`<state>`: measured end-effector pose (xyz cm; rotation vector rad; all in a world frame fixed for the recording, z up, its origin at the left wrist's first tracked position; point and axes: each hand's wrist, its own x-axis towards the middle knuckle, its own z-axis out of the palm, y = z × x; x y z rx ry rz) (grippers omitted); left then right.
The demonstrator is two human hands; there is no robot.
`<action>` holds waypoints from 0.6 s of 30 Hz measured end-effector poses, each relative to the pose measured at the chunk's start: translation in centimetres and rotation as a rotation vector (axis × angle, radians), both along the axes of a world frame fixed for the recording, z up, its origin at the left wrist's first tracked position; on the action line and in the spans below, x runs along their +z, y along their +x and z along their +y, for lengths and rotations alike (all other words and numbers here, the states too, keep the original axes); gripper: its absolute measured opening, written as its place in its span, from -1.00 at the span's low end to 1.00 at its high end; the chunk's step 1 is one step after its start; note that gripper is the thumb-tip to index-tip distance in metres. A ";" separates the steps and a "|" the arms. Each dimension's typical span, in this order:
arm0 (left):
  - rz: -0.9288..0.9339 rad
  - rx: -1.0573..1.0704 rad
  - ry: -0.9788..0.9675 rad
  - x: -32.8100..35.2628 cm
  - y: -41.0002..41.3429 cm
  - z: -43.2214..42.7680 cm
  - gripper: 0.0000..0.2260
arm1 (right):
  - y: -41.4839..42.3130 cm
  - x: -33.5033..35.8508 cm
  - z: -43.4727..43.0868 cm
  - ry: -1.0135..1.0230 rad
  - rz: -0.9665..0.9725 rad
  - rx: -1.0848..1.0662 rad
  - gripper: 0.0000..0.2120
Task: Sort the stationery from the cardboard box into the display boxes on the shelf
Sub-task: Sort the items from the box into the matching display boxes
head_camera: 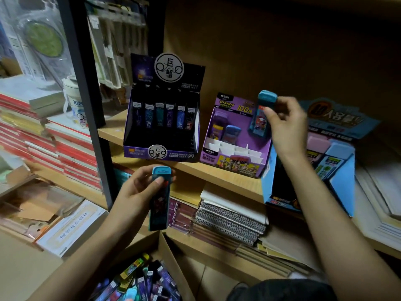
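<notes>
My right hand (284,123) pinches a blue case (258,119) upright, just above the purple box (236,165); my left hand (134,193) grips a second case (158,210), farther off.

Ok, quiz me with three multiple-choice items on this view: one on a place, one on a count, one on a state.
1. Where is the case held by the right hand?
A. over the purple box
B. in the cardboard box
C. on the notebooks

2. How many display boxes stand on the shelf?
A. one
B. three
C. five

3. What is the left hand doing?
A. hanging empty
B. gripping another case
C. pressing the shelf

Answers:
1 A: the case hangs above the purple box's dividers.
2 B: a dark box, the purple box and a blue box stand in a row.
3 B: its thumb and fingers curl round the case.
</notes>
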<state>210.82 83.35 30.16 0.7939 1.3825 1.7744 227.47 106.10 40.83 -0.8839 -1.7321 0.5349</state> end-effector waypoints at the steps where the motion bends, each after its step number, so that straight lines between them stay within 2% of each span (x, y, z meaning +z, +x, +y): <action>1: 0.014 0.004 -0.009 -0.1 0.1 -0.1 -0.77 | -0.5 -0.2 0.2 -0.012 -0.013 0.007 -0.81; 9: -0.001 -0.006 -0.023 -0.4 0.4 0.4 -0.75 | -1.8 -2.1 0.8 -0.079 -0.089 -0.007 -0.80; 16: -0.019 -0.030 0.011 -0.9 1.1 0.9 -0.76 | -2.1 -2.6 1.0 -0.120 -0.042 -0.045 -0.81; 18: -0.026 -0.036 0.032 -1.2 1.4 1.0 -0.74 | -2.1 -2.9 1.0 -0.122 -0.082 -0.055 -0.80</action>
